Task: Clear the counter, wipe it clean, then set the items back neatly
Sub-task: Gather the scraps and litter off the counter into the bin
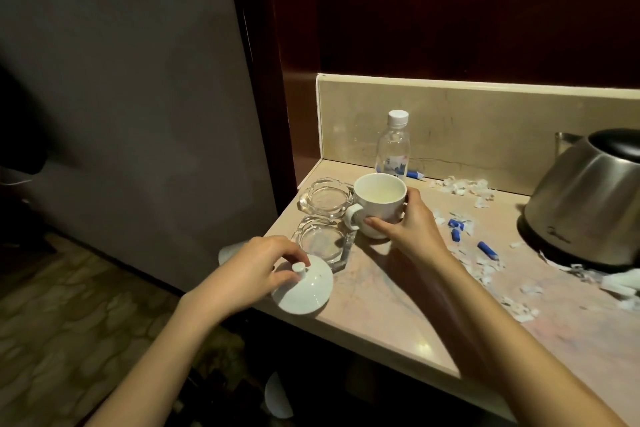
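- Counter [398, 302], a pale pinkish marble-patterned slab with a beige stone backsplash [485, 121], fills the right half of the view and is littered with debris.
- Right hand [412, 218] grips a white ceramic mug [377, 204] from its right side, thumb across the front wall and fingers round the back; the mug stands upright on the counter with its handle pointing left.
- Left hand [256, 263] pinches the small knob of a white domed ceramic lid [303, 289], which sits at the counter's front left corner, partly over the edge.
- Two clear glass ashtrays lie on the left end: the rear ashtray [323, 198] just left of the mug, the front ashtray [323, 241] between the lid and the mug.
- A clear plastic water bottle with a white cap [393, 146] stands upright behind the mug, near the backsplash.
- A stainless steel electric kettle with a black lid [585, 198] stands at the right, well apart from the mug.
- White paper scraps [460, 187] and small blue cylindrical pieces [488, 250] are scattered between the mug and the kettle and along the front right.
- Dark red wood panelling [450, 10] rises above the backsplash, and patterned flooring [69, 315] shows at lower left.
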### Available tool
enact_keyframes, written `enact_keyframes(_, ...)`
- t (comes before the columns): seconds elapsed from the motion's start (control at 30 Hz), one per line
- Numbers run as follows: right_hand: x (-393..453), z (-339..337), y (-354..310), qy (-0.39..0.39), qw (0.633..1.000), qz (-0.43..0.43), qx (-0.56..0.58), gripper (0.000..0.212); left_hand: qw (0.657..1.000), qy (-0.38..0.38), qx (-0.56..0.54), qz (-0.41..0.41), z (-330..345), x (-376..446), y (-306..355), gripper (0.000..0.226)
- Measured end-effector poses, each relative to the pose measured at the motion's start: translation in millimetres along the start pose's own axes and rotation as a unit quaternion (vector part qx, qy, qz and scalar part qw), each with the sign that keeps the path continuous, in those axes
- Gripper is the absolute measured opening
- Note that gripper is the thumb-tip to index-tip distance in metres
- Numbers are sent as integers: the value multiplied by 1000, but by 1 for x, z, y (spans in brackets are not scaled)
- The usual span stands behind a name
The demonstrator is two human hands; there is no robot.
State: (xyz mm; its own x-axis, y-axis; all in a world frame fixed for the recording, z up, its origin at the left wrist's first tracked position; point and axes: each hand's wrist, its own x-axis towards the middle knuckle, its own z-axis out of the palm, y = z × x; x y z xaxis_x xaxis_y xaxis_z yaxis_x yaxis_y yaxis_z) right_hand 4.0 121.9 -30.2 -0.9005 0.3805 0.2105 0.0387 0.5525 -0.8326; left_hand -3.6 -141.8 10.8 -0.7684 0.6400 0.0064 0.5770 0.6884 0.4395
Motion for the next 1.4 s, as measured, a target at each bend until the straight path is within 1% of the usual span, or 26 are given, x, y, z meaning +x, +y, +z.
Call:
enact_keyframes(0.2, 3, 1, 0, -12, 1000, 13, -15, 84, 999, -4, 3, 44, 16, -3, 10, 18)
enact_keyframes(0.3, -1, -4, 0, -20, 999, 7, -24, 88, 998, -9, 15, 65, 24, -2, 17, 17)
enact_keyframes(0.4, -7, -14, 1, -25, 999, 11, -31, 94, 997, -2, 29, 65, 29, 2, 23, 19)
enact_keyframes(0.5, -20, -26, 1, -18, 999, 29, -20, 92, 997, 8, 29, 73, 33, 6, 30, 20)
enact_keyframes(0.6, -37, -35, 3, -38, 998, 43, 17, 82, 996, 11, 37, 85, 36, 14, 40, 20)
enact_keyframes(0.7, -52, -45, 9, -57, 998, 34, 16, 61, 993, 17, 51, 103, 41, 27, 52, 20)
enact_keyframes(0.8, -55, -65, 19, -9, 1000, 6, -14, 39, 992, 18, 65, 106, 46, 42, 65, 22)
enact_keyframes(0.93, -54, -106, 33, 53, 999, 5, -1, 21, 992, 14, 83, 98, 51, 57, 76, 22)
enact_keyframes(1.07, -64, -138, 49, 73, 997, 29, -13, 18, 993, 6, 73, 91, 54, 71, 80, 21)
enact_keyframes(1.17, -76, -151, 63, 83, 995, 44, -12, 13, 993, -32, 86, 73, 49, 84, 82, 20)
enact_keyframes(1.23, -84, -159, 67, 93, 994, 54, 9, 10, 992, -49, 98, 59, 41, 94, 90, 22)
enact_keyframes(1.27, -87, -164, 69, 99, 993, 57, 22, 10, 993, -42, 93, 57, 38, 99, 96, 22)
enact_keyframes(1.33, -93, -176, 73, 106, 992, 57, 26, 11, 995, -20, 66, 72, 36, 109, 113, 21)
enact_keyframes(1.4, -97, -189, 78, 108, 992, 59, 13, 11, 994, -19, 38, 104, 39, 116, 134, 20)
